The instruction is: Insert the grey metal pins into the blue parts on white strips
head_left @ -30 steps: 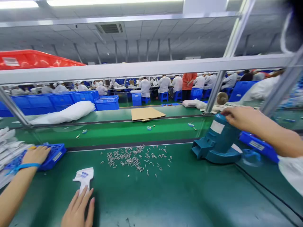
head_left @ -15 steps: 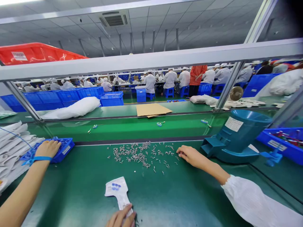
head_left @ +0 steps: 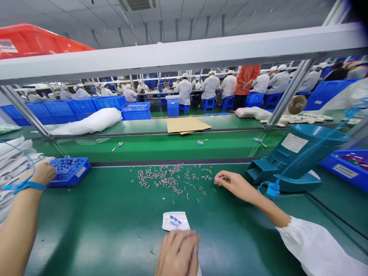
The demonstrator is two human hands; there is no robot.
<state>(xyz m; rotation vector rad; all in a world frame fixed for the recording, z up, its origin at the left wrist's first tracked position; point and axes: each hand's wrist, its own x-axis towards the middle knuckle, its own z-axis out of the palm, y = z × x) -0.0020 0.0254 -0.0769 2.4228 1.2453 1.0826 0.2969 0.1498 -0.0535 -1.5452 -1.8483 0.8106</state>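
Three hands show over a green surface [head_left: 115,230]; take the middle of the view as the clock's centre. At 6 o'clock the left hand [head_left: 178,251] lies bent over a flat white piece [head_left: 176,221] with blue print. The wide printed end pokes out beyond the knuckles towards 12, and the rest is mostly covered. The back of the hand hides its grip, so I cannot tell whether it is clamped on the piece or only resting there.

At 4 o'clock the right hand [head_left: 234,186], in a white sleeve [head_left: 316,245], is low over the surface, its grip drawn together at the tips. Whether a part is pinched there is too small to make out. Just beside it, from 6 to 8 o'clock, small metallic parts [head_left: 169,183] lie in a loose scatter.

At 3 o'clock stands a teal machine [head_left: 276,155] with a wide round mouth and a paper label. Past it is a blue bin [head_left: 358,179] of mixed pieces. Between 8 and 9 o'clock a co-worker's hand [head_left: 43,174], with a blue wristband [head_left: 28,186], is at the edge of another blue bin, the labelled tray [head_left: 69,181]. Near 12, cardboard sheets [head_left: 186,125] lie on the far ledge.
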